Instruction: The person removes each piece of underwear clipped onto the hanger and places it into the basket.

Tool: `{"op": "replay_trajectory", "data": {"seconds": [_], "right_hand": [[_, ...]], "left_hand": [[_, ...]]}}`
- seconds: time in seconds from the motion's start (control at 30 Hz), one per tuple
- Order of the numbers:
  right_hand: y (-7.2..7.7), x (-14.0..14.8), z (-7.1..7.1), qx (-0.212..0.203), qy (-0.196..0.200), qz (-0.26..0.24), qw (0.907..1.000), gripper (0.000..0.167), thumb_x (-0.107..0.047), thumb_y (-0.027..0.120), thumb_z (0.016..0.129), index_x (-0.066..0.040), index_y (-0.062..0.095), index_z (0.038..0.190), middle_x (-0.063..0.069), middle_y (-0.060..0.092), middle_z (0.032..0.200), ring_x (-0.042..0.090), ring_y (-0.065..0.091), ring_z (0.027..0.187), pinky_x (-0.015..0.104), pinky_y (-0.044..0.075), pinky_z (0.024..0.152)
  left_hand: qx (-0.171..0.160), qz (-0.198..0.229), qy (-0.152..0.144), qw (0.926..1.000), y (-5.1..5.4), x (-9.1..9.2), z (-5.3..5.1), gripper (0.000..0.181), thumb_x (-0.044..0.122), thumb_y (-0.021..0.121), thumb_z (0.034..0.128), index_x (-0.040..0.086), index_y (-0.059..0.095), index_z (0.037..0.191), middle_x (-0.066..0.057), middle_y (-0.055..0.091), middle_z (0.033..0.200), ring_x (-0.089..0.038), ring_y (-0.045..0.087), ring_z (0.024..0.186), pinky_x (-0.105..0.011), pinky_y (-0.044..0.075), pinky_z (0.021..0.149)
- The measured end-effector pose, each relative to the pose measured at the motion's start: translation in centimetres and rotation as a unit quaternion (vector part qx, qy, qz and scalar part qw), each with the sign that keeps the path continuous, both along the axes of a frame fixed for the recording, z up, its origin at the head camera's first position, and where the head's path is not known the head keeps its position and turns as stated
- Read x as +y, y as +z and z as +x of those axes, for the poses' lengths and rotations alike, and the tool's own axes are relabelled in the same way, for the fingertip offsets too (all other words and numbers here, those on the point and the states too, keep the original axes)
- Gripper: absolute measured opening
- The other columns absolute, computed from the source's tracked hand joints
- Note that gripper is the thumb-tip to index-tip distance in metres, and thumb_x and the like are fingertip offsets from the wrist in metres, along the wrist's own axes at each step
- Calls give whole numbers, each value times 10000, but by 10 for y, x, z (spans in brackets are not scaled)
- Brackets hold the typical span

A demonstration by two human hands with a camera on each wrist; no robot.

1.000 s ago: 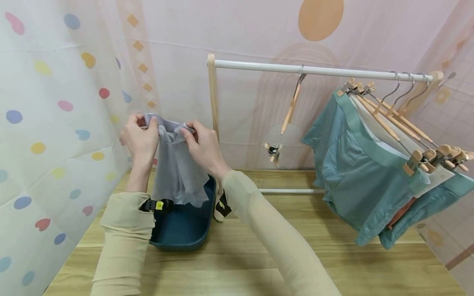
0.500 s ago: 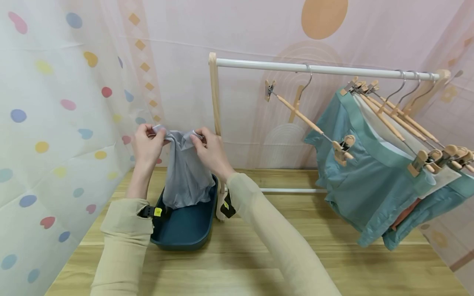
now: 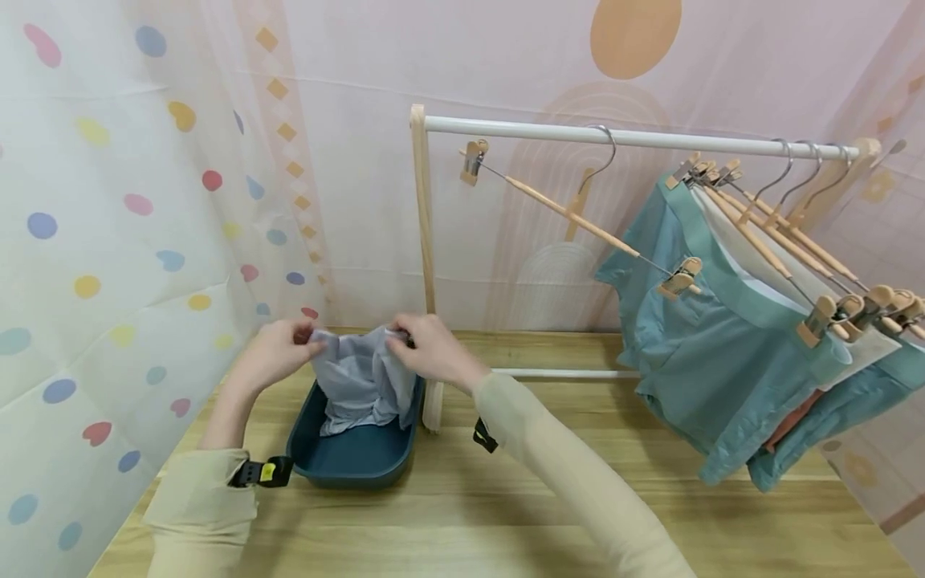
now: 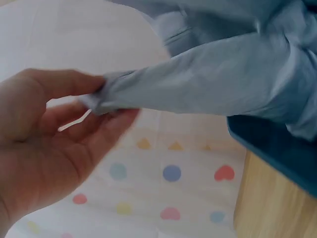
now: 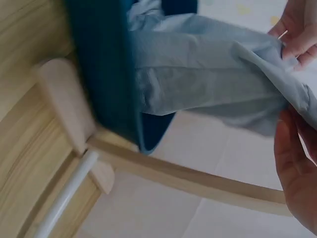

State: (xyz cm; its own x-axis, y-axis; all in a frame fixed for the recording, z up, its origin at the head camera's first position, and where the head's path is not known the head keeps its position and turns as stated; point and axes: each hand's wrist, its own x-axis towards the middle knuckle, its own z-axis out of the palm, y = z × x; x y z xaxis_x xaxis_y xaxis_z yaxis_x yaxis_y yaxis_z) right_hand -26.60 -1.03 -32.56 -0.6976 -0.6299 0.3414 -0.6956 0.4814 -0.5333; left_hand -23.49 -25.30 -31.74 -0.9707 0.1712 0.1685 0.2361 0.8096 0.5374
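Observation:
A pair of light grey shorts (image 3: 357, 385) is stretched between my two hands, its lower part hanging inside a dark blue basin (image 3: 354, 466). My left hand (image 3: 275, 355) pinches the left end of its waistband between thumb and fingers. In the left wrist view the cloth runs taut from that pinch. My right hand (image 3: 437, 352) pinches the other end of the band, just above the basin's back right corner. Folds hide part of the shorts. In the right wrist view my right hand (image 5: 299, 168) is cut off by the frame's edge.
Right of the basin stands a rack with a white rail (image 3: 520, 128) and a wooden post (image 3: 422, 209). One bare clip hanger (image 3: 564, 213) hangs there. Several hangers at the right carry teal shorts (image 3: 730, 353). A patterned curtain (image 3: 347, 177) covers the wall behind the wooden table (image 3: 462, 498).
Both hands have lowered the grey shorts into the basin and moved slightly apart at the end. The bare hanger has swung round from edge-on to nearly broadside.

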Motion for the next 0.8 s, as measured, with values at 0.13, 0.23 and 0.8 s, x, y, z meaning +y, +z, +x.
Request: {"op": "replay_trajectory", "data": {"seconds": [0.13, 0.23, 0.8], "right_hand": [[-13, 4, 8, 196, 303, 658, 9972, 118, -133, 539, 948, -73, 639, 970, 32, 667, 900, 71, 532, 701, 156, 427, 630], [-25, 3, 15, 343, 484, 1171, 9913, 118, -155, 552, 949, -96, 650, 976, 1, 665, 940, 39, 526, 716, 124, 414, 640], [-79, -29, 50, 1347, 1096, 3047, 9365, 116, -221, 601, 907, -223, 701, 966, -102, 663, 941, -14, 592, 815, 103, 461, 693]], "left_hand": [[-296, -583, -289, 9974, -11, -2, 9, 122, 85, 627, 838, 13, 666, 928, -134, 688, 844, -217, 603, 741, -294, 451, 612], [-367, -945, -546, 9933, -20, 0, 14, 102, 12, 605, 765, 25, 671, 841, -64, 643, 720, -173, 544, 652, -270, 415, 579], [-526, -2891, -268, 9555, -68, 46, 39, 223, -17, 632, 782, 96, 591, 594, -43, 607, 631, -190, 567, 575, -362, 466, 506]]}}
